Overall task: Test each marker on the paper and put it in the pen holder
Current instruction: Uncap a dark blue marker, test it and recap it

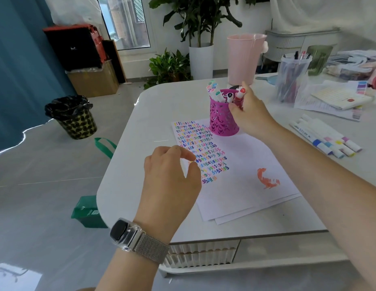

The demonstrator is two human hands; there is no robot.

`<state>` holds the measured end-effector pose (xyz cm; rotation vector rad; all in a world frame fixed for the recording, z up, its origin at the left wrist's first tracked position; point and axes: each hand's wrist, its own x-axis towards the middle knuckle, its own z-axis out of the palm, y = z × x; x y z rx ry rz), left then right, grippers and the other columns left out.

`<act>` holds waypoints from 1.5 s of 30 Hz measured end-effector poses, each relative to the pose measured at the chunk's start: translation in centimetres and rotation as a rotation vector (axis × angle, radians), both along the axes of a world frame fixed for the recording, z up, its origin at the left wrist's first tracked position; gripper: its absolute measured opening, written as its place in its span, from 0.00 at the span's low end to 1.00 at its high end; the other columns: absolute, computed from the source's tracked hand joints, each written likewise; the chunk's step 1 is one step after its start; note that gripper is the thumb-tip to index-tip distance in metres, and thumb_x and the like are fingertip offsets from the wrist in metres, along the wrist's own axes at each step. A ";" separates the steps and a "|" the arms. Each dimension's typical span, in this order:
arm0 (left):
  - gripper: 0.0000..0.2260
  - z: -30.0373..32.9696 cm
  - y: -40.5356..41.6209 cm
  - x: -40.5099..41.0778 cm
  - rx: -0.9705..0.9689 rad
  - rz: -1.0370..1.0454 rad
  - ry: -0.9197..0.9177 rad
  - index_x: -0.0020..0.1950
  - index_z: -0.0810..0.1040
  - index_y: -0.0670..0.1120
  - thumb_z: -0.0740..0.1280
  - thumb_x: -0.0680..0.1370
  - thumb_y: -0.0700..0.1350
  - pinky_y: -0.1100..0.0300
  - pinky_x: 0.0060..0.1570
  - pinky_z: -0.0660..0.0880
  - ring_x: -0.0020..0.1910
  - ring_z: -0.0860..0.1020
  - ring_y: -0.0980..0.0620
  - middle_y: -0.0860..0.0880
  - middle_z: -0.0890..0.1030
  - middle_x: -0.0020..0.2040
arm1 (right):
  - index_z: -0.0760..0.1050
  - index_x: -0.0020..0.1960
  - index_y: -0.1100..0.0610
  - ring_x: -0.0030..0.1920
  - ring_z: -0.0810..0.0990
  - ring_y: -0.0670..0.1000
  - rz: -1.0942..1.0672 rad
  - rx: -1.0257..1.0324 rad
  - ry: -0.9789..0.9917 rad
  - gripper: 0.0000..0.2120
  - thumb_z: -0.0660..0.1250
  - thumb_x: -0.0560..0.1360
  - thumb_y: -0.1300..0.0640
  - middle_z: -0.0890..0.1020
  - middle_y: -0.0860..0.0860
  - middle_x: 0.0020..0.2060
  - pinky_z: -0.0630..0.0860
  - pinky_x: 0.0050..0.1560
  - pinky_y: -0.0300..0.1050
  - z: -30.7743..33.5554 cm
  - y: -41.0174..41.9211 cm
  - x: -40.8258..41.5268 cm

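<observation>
Bin: a black-and-gold waste bin point(74, 120) with a black liner stands on the floor, well left of the table point(140, 127).
Left hand: the left hand point(172, 177) is above the left edge of the paper point(245, 175), fingers loosely curled with thumb and forefinger near each other, holding nothing; a watch point(128, 234) with a mesh band sits on the wrist.
Paper: white sheets lie stacked on the table, rows of small coloured squiggles down the left part and an orange-red scribble point(267, 178) toward the right.
Pen holder: a magenta cut-out pen holder point(220, 120) stands upright on the far end of the paper, with several white-bodied markers in it, caps up.
Right hand: the right hand point(249, 112) is at the holder's right side, fingers curled round a red-capped marker point(239, 95) that stands in or just at the holder's rim; which, I cannot tell.
Loose markers: a row of white markers point(327, 137) with pastel caps lies on the table right of the paper, apart from it.
Far right: a clear cup point(293, 76) of pens and some papers point(338, 99) sit further back.
</observation>
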<state>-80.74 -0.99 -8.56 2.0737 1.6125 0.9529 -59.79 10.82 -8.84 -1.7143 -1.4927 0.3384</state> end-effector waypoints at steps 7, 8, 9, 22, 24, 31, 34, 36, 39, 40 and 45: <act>0.05 0.1 -0.2 -0.1 0.011 -0.018 -0.028 0.47 0.72 0.57 0.63 0.77 0.45 0.67 0.50 0.61 0.58 0.70 0.54 0.58 0.70 0.51 | 0.57 0.76 0.55 0.67 0.70 0.57 -0.052 0.017 -0.123 0.31 0.62 0.76 0.65 0.67 0.55 0.71 0.67 0.65 0.50 1.5 -3.2 2.7; 0.05 0.1 -0.2 -0.1 0.014 -0.022 -0.029 0.47 0.72 0.57 0.63 0.77 0.45 0.66 0.50 0.61 0.58 0.70 0.55 0.58 0.70 0.50 | 0.62 0.74 0.55 0.65 0.71 0.57 -0.081 0.021 -0.139 0.28 0.62 0.75 0.65 0.70 0.55 0.69 0.67 0.62 0.48 1.8 -3.8 3.5; 0.05 0.1 -0.2 0.0 0.023 -0.027 -0.033 0.47 0.72 0.57 0.63 0.77 0.45 0.65 0.50 0.62 0.58 0.70 0.56 0.58 0.71 0.50 | 0.67 0.71 0.55 0.61 0.73 0.56 -0.108 0.011 -0.158 0.26 0.63 0.74 0.66 0.73 0.54 0.67 0.67 0.58 0.45 1.9 -4.6 4.3; 0.05 -0.4 -0.4 0.9 0.062 -0.071 0.046 0.51 0.76 0.51 0.63 0.77 0.44 0.66 0.50 0.63 0.56 0.72 0.54 0.56 0.72 0.50 | 0.72 0.68 0.61 0.68 0.69 0.59 -0.339 -0.585 -0.474 0.22 0.66 0.75 0.60 0.72 0.56 0.69 0.68 0.60 0.46 -2.0 -8.6 11.7; 0.06 -0.5 -0.4 0.9 0.069 -0.070 0.058 0.51 0.77 0.51 0.63 0.77 0.44 0.66 0.50 0.64 0.56 0.72 0.54 0.56 0.73 0.50 | 0.74 0.66 0.61 0.63 0.72 0.60 -0.354 -0.574 -0.481 0.18 0.63 0.76 0.61 0.76 0.58 0.63 0.71 0.54 0.47 -2.5 -8.1 11.4; 0.05 -0.6 -0.2 0.8 0.065 -0.076 0.077 0.51 0.76 0.52 0.63 0.77 0.45 0.67 0.49 0.64 0.55 0.72 0.56 0.56 0.73 0.51 | 0.67 0.43 0.63 0.42 0.70 0.58 -0.320 -0.630 -0.473 0.07 0.57 0.80 0.62 0.69 0.55 0.33 0.62 0.32 0.44 -1.2 -8.3 7.6; 0.03 -0.6 -0.1 0.7 0.079 -0.100 0.023 0.48 0.76 0.51 0.64 0.77 0.45 0.66 0.46 0.70 0.50 0.74 0.58 0.56 0.73 0.53 | 0.68 0.38 0.62 0.37 0.72 0.57 -0.236 -0.488 -0.212 0.11 0.58 0.79 0.60 0.72 0.57 0.34 0.64 0.30 0.42 0.2 -9.3 5.6; 0.03 -0.6 -0.2 0.8 0.064 -0.145 -0.040 0.48 0.76 0.51 0.64 0.78 0.48 0.66 0.45 0.74 0.47 0.76 0.61 0.56 0.74 0.53 | 0.72 0.37 0.62 0.32 0.73 0.53 -0.082 -0.416 0.158 0.11 0.60 0.78 0.62 0.76 0.57 0.34 0.69 0.31 0.41 1.3 -10.3 3.5; 0.09 -0.5 -0.4 1.2 -0.019 -0.214 -0.067 0.54 0.75 0.51 0.63 0.77 0.53 0.69 0.44 0.74 0.45 0.77 0.64 0.59 0.73 0.54 | 0.77 0.42 0.62 0.31 0.74 0.48 0.127 -0.393 0.549 0.05 0.65 0.76 0.63 0.81 0.56 0.36 0.71 0.34 0.40 2.3 -12.1 0.0; 0.12 -0.5 -0.5 1.3 -0.062 -0.231 -0.057 0.57 0.74 0.52 0.63 0.76 0.55 0.70 0.45 0.73 0.45 0.76 0.65 0.60 0.73 0.54 | 0.78 0.43 0.61 0.32 0.74 0.47 0.161 -0.384 0.588 0.04 0.68 0.74 0.61 0.81 0.55 0.36 0.71 0.35 0.41 2.4 -12.6 -1.0; 0.09 -0.4 -0.8 1.5 -0.180 -0.348 -0.055 0.49 0.73 0.50 0.59 0.79 0.55 0.67 0.37 0.72 0.40 0.78 0.57 0.56 0.78 0.44 | 0.77 0.40 0.52 0.35 0.74 0.44 0.204 -0.313 0.603 0.05 0.72 0.72 0.54 0.77 0.49 0.34 0.68 0.33 0.35 2.2 -14.5 -4.2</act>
